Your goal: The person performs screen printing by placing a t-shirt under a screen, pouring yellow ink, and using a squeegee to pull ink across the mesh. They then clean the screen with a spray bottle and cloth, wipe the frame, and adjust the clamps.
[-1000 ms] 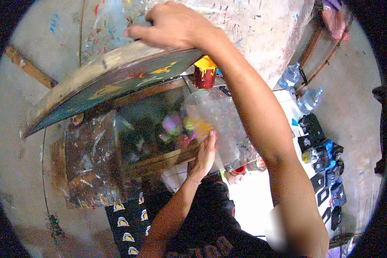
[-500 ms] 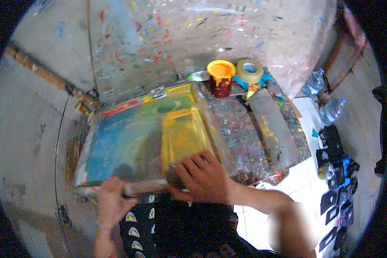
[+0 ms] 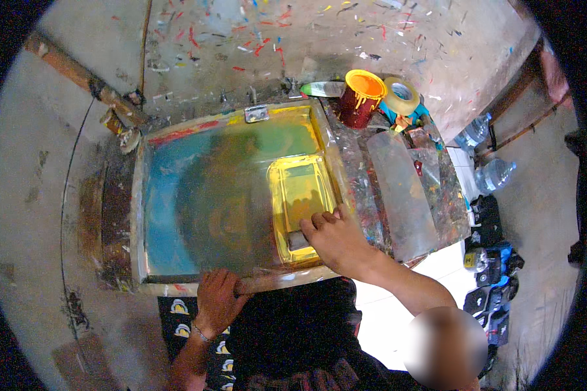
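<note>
Your left hand is clenched around the near edge of the printing screen frame, which lies flat on the paint-spattered table. Your right hand grasps the squeegee at the near end of the yellow ink patch (right part of the screen). A paint can and tape roll stand at the far right.

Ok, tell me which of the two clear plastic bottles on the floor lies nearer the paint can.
The upper bottle, beside the table's corner; the other bottle lies lower, farther from the paint can.
</note>
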Demonstrator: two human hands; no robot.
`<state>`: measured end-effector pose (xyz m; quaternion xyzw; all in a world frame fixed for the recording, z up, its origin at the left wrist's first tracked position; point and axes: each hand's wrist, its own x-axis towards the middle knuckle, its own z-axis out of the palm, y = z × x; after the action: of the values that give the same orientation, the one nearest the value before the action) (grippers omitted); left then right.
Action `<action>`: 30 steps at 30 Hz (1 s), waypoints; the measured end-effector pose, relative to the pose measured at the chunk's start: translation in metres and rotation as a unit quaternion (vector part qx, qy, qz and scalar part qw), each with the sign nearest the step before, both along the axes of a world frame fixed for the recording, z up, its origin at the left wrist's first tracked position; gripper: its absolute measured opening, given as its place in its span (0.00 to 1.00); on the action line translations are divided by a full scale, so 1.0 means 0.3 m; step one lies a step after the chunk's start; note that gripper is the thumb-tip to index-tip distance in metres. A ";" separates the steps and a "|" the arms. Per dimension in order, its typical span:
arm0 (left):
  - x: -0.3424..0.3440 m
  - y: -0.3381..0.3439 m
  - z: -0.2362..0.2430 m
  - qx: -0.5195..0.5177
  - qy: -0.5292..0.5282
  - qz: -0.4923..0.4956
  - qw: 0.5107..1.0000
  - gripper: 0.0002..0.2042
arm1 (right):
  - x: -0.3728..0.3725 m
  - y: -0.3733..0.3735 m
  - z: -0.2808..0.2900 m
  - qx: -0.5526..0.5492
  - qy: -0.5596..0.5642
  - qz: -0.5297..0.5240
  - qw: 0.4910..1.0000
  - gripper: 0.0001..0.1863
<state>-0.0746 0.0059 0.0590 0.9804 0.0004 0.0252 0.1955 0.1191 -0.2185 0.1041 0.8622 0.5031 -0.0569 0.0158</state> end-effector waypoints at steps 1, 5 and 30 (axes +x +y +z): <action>-0.003 0.001 -0.009 -0.003 -0.012 0.003 1.000 0.17 | -0.005 0.000 -0.002 -0.002 -0.001 -0.001 1.000 0.13; -0.022 0.002 -0.035 -0.009 -0.025 0.017 1.000 0.18 | -0.044 -0.001 -0.011 0.020 -0.031 -0.034 0.999 0.13; -0.017 0.016 -0.047 -0.047 -0.024 0.012 0.999 0.22 | 0.058 -0.047 0.023 0.058 0.016 -0.117 0.991 0.24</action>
<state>-0.0797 0.0108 0.0447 0.9692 0.0089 0.0507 0.2407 0.1365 -0.2325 0.1110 0.9135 0.4015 -0.0432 -0.0493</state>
